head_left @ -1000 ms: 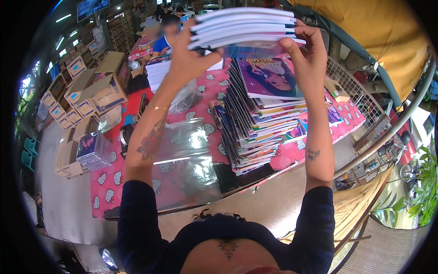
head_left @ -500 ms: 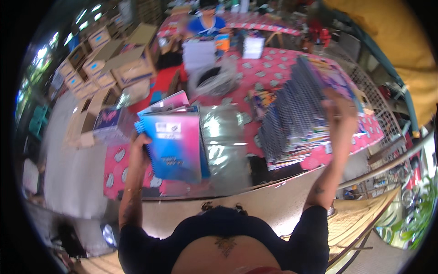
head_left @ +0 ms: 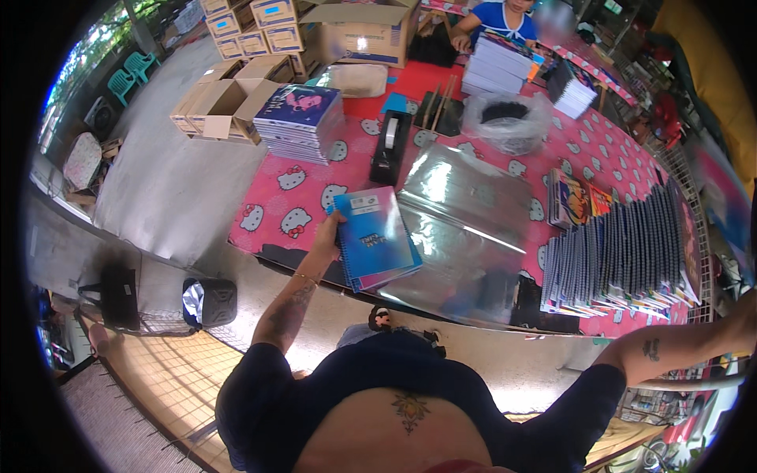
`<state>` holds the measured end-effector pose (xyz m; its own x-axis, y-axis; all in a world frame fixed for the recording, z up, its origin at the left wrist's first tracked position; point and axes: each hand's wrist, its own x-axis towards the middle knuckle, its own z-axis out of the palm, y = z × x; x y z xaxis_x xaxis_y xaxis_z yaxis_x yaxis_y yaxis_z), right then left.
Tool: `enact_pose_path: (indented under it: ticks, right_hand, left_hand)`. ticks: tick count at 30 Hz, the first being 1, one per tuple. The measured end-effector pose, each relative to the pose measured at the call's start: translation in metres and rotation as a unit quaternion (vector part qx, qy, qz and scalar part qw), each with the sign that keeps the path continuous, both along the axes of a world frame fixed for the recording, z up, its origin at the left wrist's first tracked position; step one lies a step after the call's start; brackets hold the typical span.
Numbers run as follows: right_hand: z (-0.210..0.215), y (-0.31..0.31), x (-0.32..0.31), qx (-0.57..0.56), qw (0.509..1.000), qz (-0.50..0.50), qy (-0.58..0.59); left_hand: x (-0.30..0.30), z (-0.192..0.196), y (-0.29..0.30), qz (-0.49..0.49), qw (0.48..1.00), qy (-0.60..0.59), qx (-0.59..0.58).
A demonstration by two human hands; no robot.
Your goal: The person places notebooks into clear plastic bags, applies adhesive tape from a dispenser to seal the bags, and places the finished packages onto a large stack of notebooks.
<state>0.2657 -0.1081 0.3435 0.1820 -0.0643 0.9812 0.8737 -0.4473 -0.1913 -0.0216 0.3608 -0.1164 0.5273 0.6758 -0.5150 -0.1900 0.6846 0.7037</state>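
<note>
My left hand (head_left: 333, 229) grips the spiral edge of a few blue-and-pink spiral notebooks (head_left: 377, 240), slightly fanned, over the table's front part. Beside them lie clear plastic sleeves (head_left: 469, 205), flat and shiny. At the far right my right arm reaches out to the picture's dark rim, where my right hand (head_left: 741, 317) is only partly visible and its fingers are hidden. Above that hand is a blurred pink-and-blue sheet or cover (head_left: 727, 177); whether I hold it I cannot tell. A long row of overlapping spiral notebooks (head_left: 619, 248) lies nearer the middle, spirals up.
A black tape dispenser (head_left: 389, 150) and a stack of purple-covered notebooks (head_left: 300, 118) stand at the left. Behind are a plastic bag (head_left: 505, 126), tall notebook stacks (head_left: 495, 67) and a person in blue (head_left: 505, 24). Open cardboard boxes (head_left: 233, 106) stand on the floor.
My right hand has gone from the spiral notebook row out to the right rim. My left hand still holds its notebooks. The whole view has swung toward the left.
</note>
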Motion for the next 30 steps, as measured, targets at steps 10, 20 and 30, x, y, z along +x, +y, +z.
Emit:
enact_pose_path:
  ticks: [10, 20, 30]
  right_hand:
    - [-0.328, 0.395, -0.092, -0.480, 0.787, 0.387, -0.017]
    - [-0.433, 0.332, -0.102, -0.117, 0.382, 0.622, 0.673]
    - [-0.428, 0.408, -0.165, -0.124, 0.502, 0.698, 0.496]
  left_hand:
    - [-0.010, 0.048, -0.008, -0.112, 0.988, -0.094, -0.045]
    - [-0.032, 0.076, -0.030, -0.050, 0.923, -0.040, 0.379]
    - [-0.082, 0.076, 0.022, -0.032, 0.912, -0.054, 0.404]
